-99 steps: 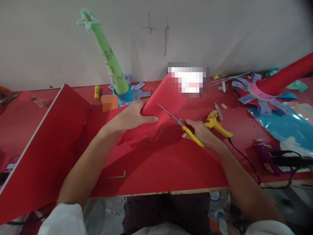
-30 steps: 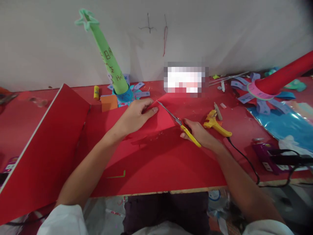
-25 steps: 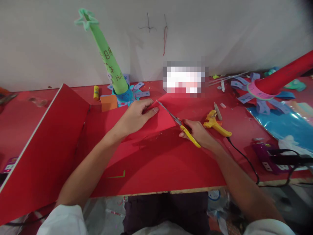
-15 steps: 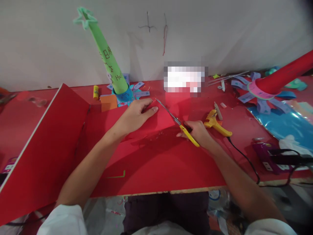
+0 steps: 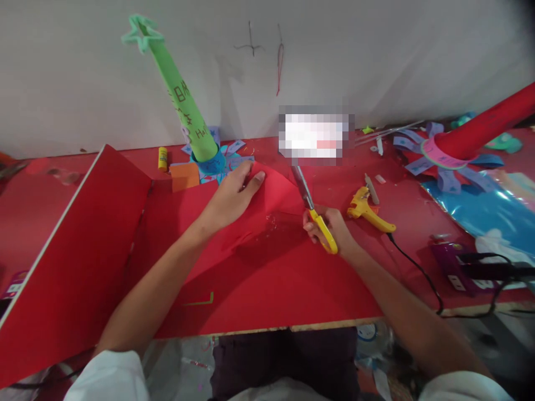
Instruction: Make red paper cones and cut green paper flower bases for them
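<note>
Change: The scissors have swung away from the left fingertips since the earlier frame, their blades now steeper and pointing toward the wall.
Red paper: The sheet is raised above the red table, between the hands, bent and slanting down from its held top edge.
Left hand: The hand reaches in palm down, thumb and fingers pinching the paper's upper edge, forearm angled up from the lower left.
Right hand: The hand curls around the yellow handles, fingers closed, wrist bent inward, forearm slanting in from the lower right.
Blades: Near together, just beside the paper's right side; whether they touch it cannot be told.
Right of the hands: A yellow glue gun lies near the right hand, its black cord trailing toward a purple box.
Behind, left: A green paper tower, topped by a star, leans left from a blue collar near an orange square.
Far left: A red board stands tilted.
Far right: A red tube slants up from a pink band.
</note>
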A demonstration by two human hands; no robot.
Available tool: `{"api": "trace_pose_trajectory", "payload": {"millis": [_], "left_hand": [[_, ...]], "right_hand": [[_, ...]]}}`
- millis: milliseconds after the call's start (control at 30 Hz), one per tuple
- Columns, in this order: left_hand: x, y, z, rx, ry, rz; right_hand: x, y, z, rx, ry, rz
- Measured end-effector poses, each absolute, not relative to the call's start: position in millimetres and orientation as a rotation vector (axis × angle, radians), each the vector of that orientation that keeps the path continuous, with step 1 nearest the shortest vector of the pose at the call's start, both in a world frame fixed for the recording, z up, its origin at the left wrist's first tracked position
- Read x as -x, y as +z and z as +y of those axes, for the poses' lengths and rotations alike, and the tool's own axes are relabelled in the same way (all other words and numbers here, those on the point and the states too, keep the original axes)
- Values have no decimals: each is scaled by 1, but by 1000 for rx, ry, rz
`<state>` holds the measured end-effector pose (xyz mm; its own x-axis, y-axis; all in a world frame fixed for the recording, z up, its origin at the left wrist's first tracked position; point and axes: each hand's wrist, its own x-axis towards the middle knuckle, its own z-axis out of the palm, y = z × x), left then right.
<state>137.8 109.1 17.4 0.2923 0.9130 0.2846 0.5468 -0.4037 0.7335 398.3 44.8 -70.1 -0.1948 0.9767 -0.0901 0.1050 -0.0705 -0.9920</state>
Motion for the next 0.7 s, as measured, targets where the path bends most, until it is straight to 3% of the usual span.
{"api": "trace_pose_trajectory", "payload": {"millis": [500, 700], "left_hand": [[-147, 3, 93, -2105, 194, 1013], [-150, 15, 72, -2519, -378, 1048]], "right_hand": [[-388, -70, 48, 1171, 1381, -1288], [-387, -65, 49, 1163, 1363, -1269]]}}
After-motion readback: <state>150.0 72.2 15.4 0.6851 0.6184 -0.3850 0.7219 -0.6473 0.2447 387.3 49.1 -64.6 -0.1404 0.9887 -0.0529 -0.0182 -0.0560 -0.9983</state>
